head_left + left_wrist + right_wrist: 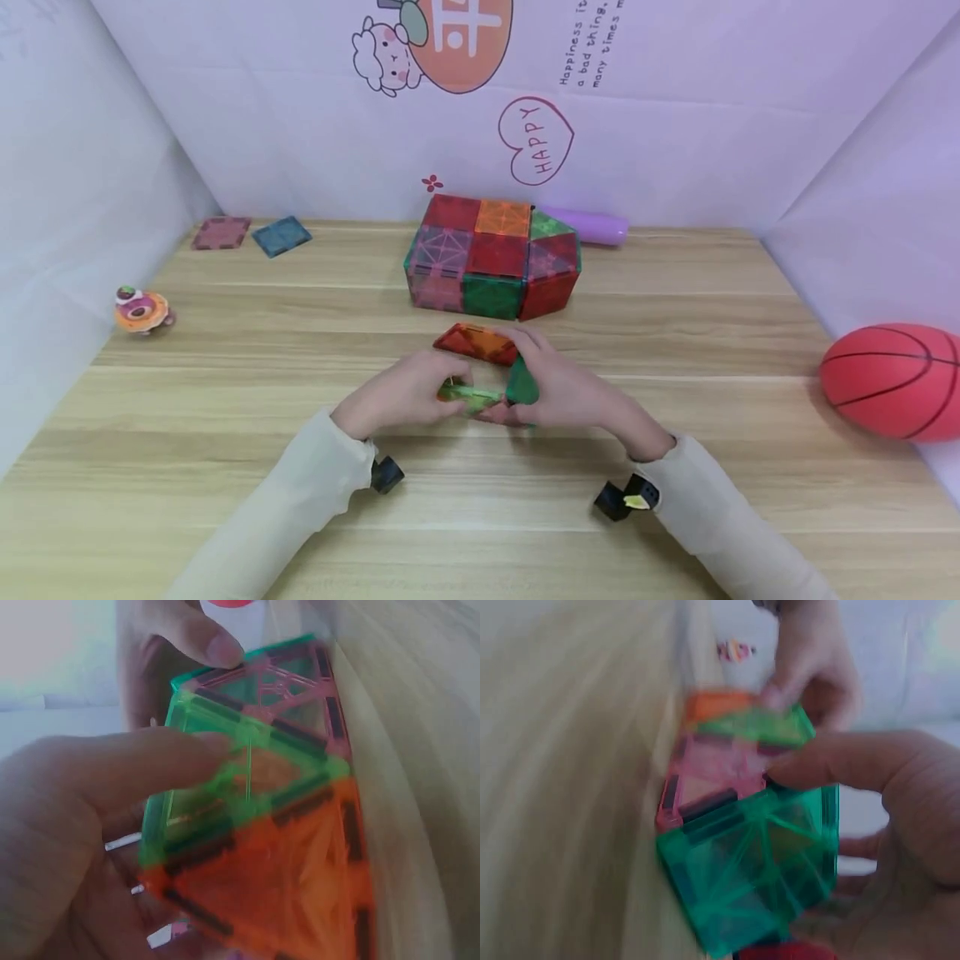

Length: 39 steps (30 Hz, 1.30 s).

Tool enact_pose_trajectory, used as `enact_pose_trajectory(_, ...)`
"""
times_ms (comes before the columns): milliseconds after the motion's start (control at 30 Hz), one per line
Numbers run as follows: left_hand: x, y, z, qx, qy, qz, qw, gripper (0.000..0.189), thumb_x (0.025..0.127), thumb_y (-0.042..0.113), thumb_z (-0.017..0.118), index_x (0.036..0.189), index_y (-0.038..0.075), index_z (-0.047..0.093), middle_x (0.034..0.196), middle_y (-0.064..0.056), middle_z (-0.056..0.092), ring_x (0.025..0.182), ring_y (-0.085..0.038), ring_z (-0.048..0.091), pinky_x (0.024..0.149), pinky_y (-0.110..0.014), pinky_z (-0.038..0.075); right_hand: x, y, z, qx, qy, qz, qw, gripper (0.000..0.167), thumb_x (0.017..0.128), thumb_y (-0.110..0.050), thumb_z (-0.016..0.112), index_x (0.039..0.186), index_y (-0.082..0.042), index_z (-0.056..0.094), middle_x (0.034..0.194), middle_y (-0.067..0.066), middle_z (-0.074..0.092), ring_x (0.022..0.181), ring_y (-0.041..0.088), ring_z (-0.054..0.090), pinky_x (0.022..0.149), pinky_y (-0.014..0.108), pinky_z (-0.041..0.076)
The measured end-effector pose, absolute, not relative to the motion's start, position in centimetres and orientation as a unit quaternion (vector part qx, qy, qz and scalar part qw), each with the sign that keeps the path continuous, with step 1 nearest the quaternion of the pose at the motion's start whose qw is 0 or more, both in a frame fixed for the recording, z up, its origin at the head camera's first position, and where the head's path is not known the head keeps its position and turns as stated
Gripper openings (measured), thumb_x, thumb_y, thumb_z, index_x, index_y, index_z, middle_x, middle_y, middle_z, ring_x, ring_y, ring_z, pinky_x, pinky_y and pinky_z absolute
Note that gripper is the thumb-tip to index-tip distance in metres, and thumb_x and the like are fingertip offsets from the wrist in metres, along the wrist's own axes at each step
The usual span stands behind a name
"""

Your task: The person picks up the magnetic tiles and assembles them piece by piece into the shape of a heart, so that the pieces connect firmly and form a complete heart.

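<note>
On the table in the middle of the head view stands a small row of translucent magnetic tiles. My left hand (pixel 408 390) pinches the light green triangular tile (pixel 480 400) from the left, its thumb on the near face. An orange triangular tile (pixel 255 892) adjoins it in the left wrist view. From the right, my right hand (pixel 573 387) grips the row around the pink tile (pixel 712 769) and the dark green tile (pixel 754 862), thumb at the pink tile's upper edge. Behind stand red and orange tiles (pixel 472 343). Some fingers are hidden behind the tiles.
A larger tile box (pixel 498 254) stands behind the hands, a purple cylinder (pixel 603 228) beyond it. Back left lie a pink tile (pixel 221 233) and a blue tile (pixel 282 236). A small toy (pixel 141 311) sits left, a red basketball (pixel 892 382) right. White cloth walls enclose the table.
</note>
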<state>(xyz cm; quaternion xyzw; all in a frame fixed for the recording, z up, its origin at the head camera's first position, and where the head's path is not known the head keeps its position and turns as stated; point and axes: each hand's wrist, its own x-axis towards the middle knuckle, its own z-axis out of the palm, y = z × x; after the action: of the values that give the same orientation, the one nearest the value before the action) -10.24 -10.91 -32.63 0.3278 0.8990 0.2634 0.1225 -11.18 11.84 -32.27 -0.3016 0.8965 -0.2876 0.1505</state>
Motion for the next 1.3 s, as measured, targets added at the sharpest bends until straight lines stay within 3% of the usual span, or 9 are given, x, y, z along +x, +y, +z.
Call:
enact_pose_trajectory(267,-9.6,-10.9,-33.4,0.343,0.906,0.219,0.115,0.016,0.082,0.005,0.071,0.091,0.014,0.062,0.080,0.007,0.060,0.068,-0.009,0.050,0.066,-0.024,0.045,-12.6,12.7,-32.6,-0.292,0.895,-0.294,0.163,0.108,0.072,-0.036,0.083,0.151,-0.007,0.015,0.153,0.015,0.025,0.138,0.034,0.031,0.106,0.053,0.037)
enact_pose_trajectory(533,-10.0,-11.5,-33.8,0.313,0.919,0.219,0.098,0.010,0.084,0.009,0.071,0.084,0.016,0.064,0.076,0.009,0.060,0.067,-0.008,0.048,0.067,-0.024,0.044,-13.3,13.1,-33.3,-0.308,0.889,-0.305,0.147,0.103,0.069,-0.034,0.086,0.148,-0.006,0.025,0.148,0.015,0.036,0.135,0.033,0.037,0.106,0.052,0.037)
enact_pose_trajectory(733,-10.3,-12.0,-34.3,0.332,0.911,0.228,0.084,0.023,0.085,0.014,0.071,0.071,0.018,0.054,0.066,0.010,0.048,0.061,-0.006,0.040,0.062,-0.021,0.038,-13.5,13.5,-33.7,-0.301,0.891,-0.307,0.149,0.103,0.069,-0.036,0.085,0.148,-0.008,0.026,0.148,0.015,0.037,0.134,0.033,0.038,0.106,0.054,0.037)
enact_pose_trajectory(933,-10.4,-11.9,-34.5,0.334,0.917,0.209,0.061,0.020,0.084,0.015,0.073,0.072,0.017,0.057,0.066,0.010,0.053,0.059,-0.006,0.041,0.060,-0.020,0.039,-13.6,13.7,-33.7,-0.305,0.892,-0.300,0.145,0.103,0.069,-0.033,0.085,0.148,-0.006,0.025,0.149,0.016,0.036,0.136,0.034,0.037,0.107,0.053,0.036)
enact_pose_trajectory(1133,-10.7,-13.2,-34.6,0.318,0.919,0.213,0.090,0.018,0.083,0.016,0.073,0.074,0.018,0.058,0.070,0.009,0.053,0.065,-0.008,0.044,0.064,-0.023,0.041,-13.6,13.6,-33.6,-0.311,0.891,-0.297,0.142,0.102,0.070,-0.031,0.085,0.149,-0.006,0.024,0.149,0.016,0.035,0.136,0.033,0.036,0.107,0.052,0.036)
enact_pose_trajectory(1300,-11.1,-16.1,-34.2,0.274,0.922,0.231,0.145,0.008,0.085,0.010,0.070,0.087,0.016,0.066,0.083,0.006,0.063,0.075,-0.009,0.054,0.072,-0.029,0.049,-13.6,13.7,-33.7,-0.319,0.891,-0.295,0.136,0.103,0.070,-0.031,0.085,0.149,-0.006,0.024,0.148,0.016,0.035,0.135,0.033,0.037,0.106,0.052,0.036)
